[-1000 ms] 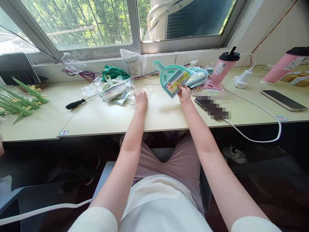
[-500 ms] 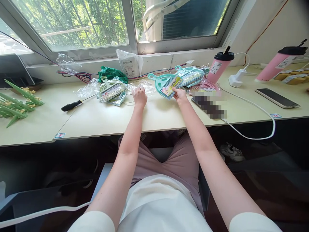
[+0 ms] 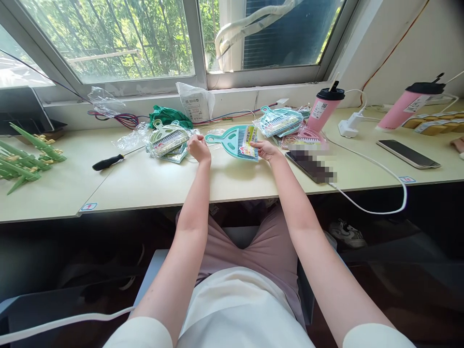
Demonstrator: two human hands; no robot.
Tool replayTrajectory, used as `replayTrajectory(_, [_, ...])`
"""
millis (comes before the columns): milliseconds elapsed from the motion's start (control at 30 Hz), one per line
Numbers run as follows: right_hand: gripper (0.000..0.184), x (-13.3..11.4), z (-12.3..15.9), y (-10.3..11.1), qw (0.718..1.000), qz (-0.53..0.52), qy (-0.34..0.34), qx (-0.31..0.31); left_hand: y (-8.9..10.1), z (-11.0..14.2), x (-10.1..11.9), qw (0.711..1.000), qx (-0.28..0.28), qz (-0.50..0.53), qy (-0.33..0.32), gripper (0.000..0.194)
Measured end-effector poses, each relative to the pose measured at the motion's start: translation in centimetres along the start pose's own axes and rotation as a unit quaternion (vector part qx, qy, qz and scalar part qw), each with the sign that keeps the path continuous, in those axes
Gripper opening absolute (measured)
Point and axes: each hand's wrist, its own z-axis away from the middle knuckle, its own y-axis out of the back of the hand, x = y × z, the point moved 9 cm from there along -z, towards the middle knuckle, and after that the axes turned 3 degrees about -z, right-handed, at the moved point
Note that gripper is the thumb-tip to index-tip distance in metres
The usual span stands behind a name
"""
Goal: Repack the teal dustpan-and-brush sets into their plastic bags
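My right hand is closed on the edge of a teal mini dustpan, with fingers over its yellow label card. The dustpan's bristled brush lies against it, and the handle points left. Beside the handle's end, my left hand is closed; whatever is in its fingers is hidden. A clear plastic wrapper shows behind the handle. Left of that hand lies a pile of wrapped green dustpan sets. More wrapped teal sets and a pink one are heaped beyond my right hand.
A screwdriver and crumpled plastic lie at left, near green spiky plant pieces. At right are a blurred phone on a white cable, a pink cup, a charger and another phone.
The dustpan has turned to lie more level and come left and nearer, its handle now by my left hand. My left hand has moved left and nearer, away from the clear wrapper's middle.
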Motion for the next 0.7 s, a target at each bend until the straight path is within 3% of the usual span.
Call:
replayTrajectory(100, [0.015,0.5,-0.5,0.9,0.999,0.0,-0.007,0.043,0.8,0.0,-0.4,0.998,0.031,0.045,0.034,0.017])
replayTrajectory(233, [0.025,0.4,-1.0,2.1,0.992,-0.031,0.037,0.115,0.3,0.5,1.7,0.995,0.017,0.088,-0.042,0.013])
replayTrajectory(433, [0.027,-0.2,-0.7,-0.2,0.997,-0.024,0.063,0.032,-1.6,3.2,6.1,0.972,-0.069,0.165,-0.153,0.012])
replayTrajectory(600, [0.024,-1.2,-0.2,-0.8,0.993,-0.069,0.1,0.013,-1.0,5.6,9.2,0.953,-0.088,0.189,-0.222,0.004])
replayTrajectory(633, [0.023,-1.4,-0.2,-0.7,0.99,-0.084,0.113,0.019,-0.7,6.0,9.5,0.955,-0.08,0.181,-0.219,0.009])
replayTrajectory(700, [0.023,-2.0,0.0,-0.4,0.983,-0.111,0.14,0.033,0.0,6.3,9.1,0.968,-0.049,0.168,-0.18,0.043])
